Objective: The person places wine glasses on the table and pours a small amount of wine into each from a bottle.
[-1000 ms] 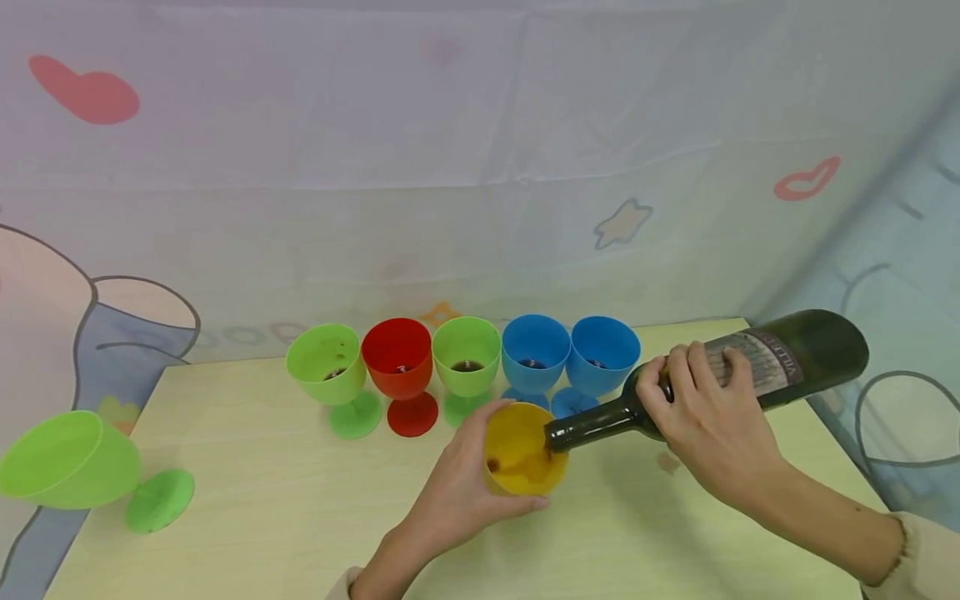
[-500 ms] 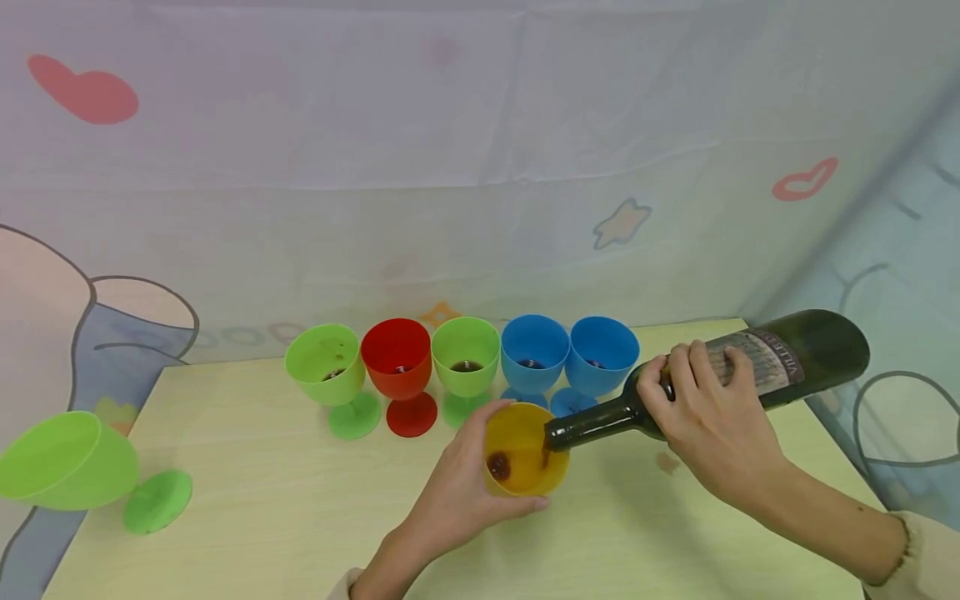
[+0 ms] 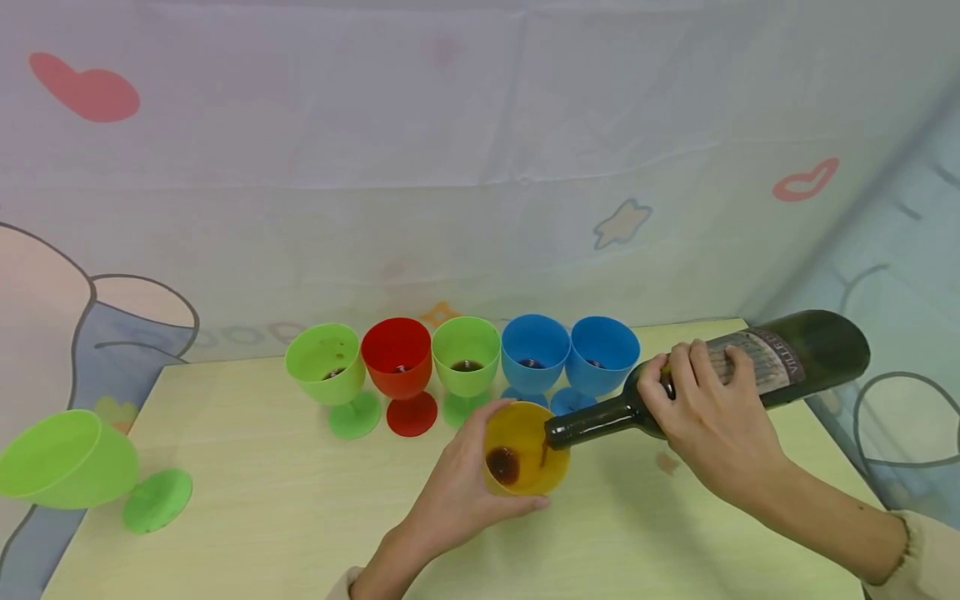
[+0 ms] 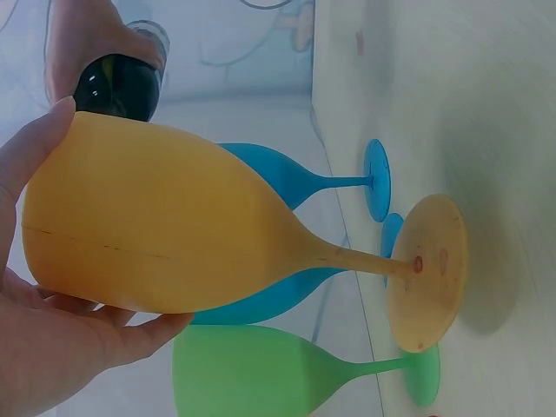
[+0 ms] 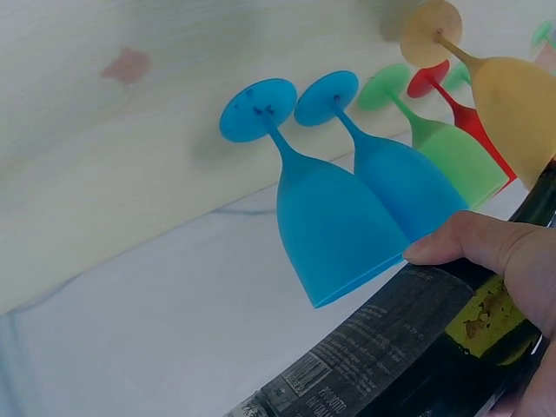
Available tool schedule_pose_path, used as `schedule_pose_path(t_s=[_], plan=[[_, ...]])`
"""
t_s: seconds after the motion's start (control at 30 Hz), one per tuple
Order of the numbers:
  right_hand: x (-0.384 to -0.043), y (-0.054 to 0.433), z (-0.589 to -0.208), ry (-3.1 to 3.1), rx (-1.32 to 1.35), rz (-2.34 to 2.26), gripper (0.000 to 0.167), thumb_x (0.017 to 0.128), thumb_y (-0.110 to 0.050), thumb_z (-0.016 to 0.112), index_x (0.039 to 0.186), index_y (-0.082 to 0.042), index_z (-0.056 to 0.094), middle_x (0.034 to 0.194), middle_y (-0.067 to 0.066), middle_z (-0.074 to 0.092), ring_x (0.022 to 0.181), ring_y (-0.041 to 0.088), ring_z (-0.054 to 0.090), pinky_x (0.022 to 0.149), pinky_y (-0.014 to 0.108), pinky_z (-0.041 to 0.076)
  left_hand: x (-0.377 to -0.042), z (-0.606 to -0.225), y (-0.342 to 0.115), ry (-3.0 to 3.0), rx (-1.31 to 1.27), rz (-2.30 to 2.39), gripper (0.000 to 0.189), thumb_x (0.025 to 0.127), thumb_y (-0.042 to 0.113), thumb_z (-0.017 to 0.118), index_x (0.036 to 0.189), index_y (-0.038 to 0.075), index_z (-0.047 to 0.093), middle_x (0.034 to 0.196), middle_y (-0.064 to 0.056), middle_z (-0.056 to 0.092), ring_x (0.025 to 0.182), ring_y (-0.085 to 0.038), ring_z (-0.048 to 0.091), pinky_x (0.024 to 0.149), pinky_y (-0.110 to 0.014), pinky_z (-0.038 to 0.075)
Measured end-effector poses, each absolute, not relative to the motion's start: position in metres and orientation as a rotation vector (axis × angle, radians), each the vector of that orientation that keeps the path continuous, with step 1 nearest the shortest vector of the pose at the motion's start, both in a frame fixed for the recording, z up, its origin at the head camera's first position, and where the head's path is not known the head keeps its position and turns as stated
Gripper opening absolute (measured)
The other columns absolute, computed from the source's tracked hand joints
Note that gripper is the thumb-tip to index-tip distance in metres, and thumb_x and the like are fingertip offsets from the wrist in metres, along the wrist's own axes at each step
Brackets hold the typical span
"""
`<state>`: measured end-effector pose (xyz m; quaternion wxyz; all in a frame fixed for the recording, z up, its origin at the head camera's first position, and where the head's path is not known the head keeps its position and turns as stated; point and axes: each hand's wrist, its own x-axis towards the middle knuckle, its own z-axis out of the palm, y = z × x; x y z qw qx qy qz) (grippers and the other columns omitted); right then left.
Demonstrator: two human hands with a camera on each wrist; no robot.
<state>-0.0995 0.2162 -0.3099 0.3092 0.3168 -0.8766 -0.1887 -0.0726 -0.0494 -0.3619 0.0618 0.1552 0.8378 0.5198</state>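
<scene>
A yellow plastic goblet [image 3: 525, 479] is in my left hand [image 3: 468, 483], its bowl gripped between thumb and fingers. In the left wrist view the goblet's foot [image 4: 427, 274] shows close over the table. My right hand [image 3: 708, 417] grips a dark green wine bottle [image 3: 817, 350] around its shoulder, tilted with the neck to the left. The bottle's mouth [image 3: 557, 433] overlaps the goblet's right rim. From it a thin dark stream runs down the inner wall, and a dark pool [image 3: 502, 465] lies in the bowl. The right wrist view shows the bottle's back label [image 5: 365, 343] and my thumb.
Behind the yellow goblet stands a row: a green goblet [image 3: 324, 367], a red goblet [image 3: 397, 358], another green goblet [image 3: 467, 346] and two blue goblets [image 3: 536, 342], each with some dark liquid. A green goblet [image 3: 71, 462] stands at the table's left edge. A patterned cloth [image 3: 420, 167] hangs behind.
The dark pool in the yellow goblet has grown from a small spot to a wider patch. Both hands and the bottle hold nearly the same position.
</scene>
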Motion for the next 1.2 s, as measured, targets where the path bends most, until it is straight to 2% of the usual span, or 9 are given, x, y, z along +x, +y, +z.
schedule_pose_path(t_s=[0.43, 1.2], plan=[[-0.1005, 0.2152, -0.3098, -2.308, 0.843, -0.494, 0.067, 0.049, -0.005, 0.084, 0.101, 0.006, 0.042, 0.088, 0.031, 0.047, 0.083, 0.044, 0.048, 0.066, 0.061, 0.043, -0.0729, -0.3616, -0.0497, 2.544, 0.476, 1.568, 0.089, 0.065, 0.032, 0.082, 0.136, 0.016, 0.031, 0.124, 0.000, 0.046, 0.113, -0.021, 0.043, 0.089, -0.045, 0.040], [-0.1000, 0.2143, -0.3088, -2.309, 0.847, -0.504, 0.066, 0.050, -0.007, 0.084, 0.100, 0.006, 0.042, 0.088, 0.031, 0.048, 0.083, 0.043, 0.049, 0.067, 0.061, 0.043, -0.0732, -0.3637, -0.0499, 2.551, 0.446, 1.558, 0.090, 0.064, 0.035, 0.082, 0.136, 0.015, 0.031, 0.124, 0.000, 0.046, 0.113, -0.021, 0.043, 0.089, -0.046, 0.041]])
